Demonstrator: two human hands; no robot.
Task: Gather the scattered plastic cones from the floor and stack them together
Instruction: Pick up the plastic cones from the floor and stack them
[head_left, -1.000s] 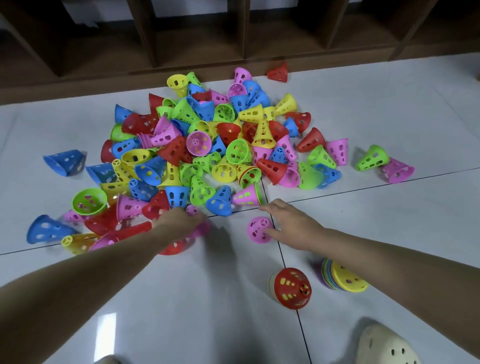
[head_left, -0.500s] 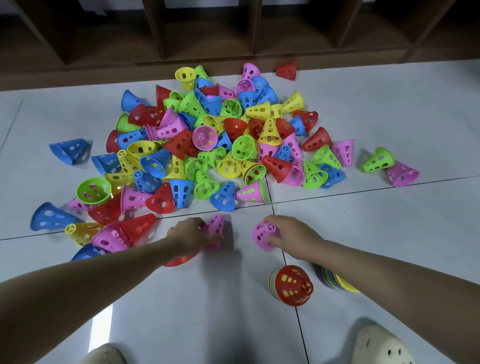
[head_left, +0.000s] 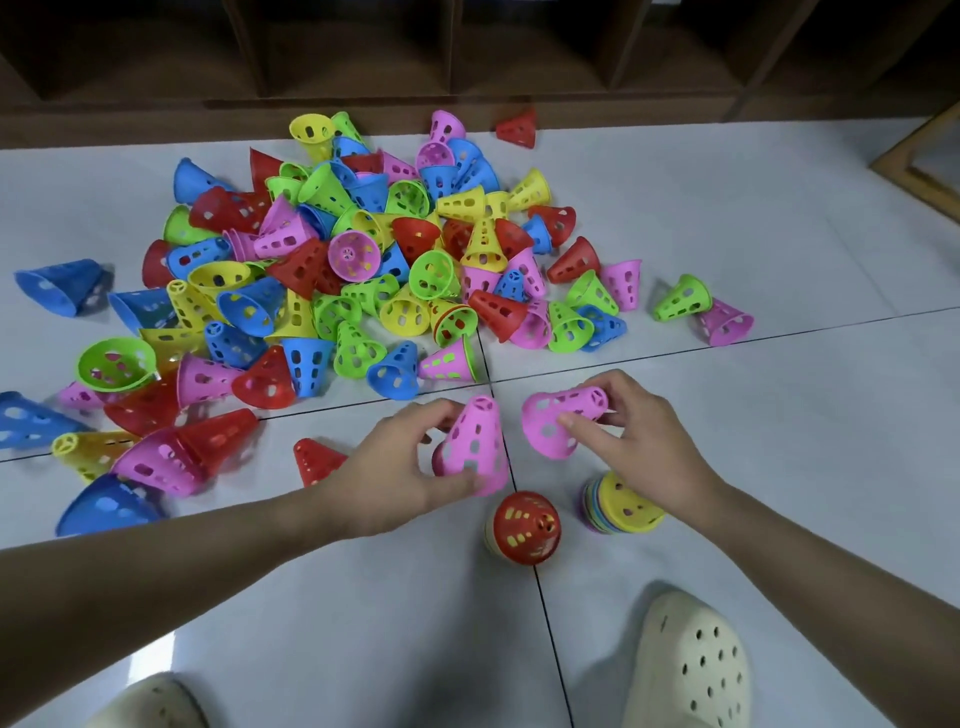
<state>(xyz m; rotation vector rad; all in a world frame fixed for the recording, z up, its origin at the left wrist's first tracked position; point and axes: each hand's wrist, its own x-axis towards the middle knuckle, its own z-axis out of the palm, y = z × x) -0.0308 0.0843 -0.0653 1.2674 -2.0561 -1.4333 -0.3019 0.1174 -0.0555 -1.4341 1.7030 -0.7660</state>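
Two pink cones (head_left: 475, 447) (head_left: 558, 421) — one per hand (head_left: 400, 473) (head_left: 631, 441).

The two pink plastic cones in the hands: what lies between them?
Head view: only bare grey floor tile with a dark grout line separates the left pink cone from the right one.

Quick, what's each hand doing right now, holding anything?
Left hand: fingers curled round an upright pink cone.
Right hand: fingers grip a second pink cone lying sideways.
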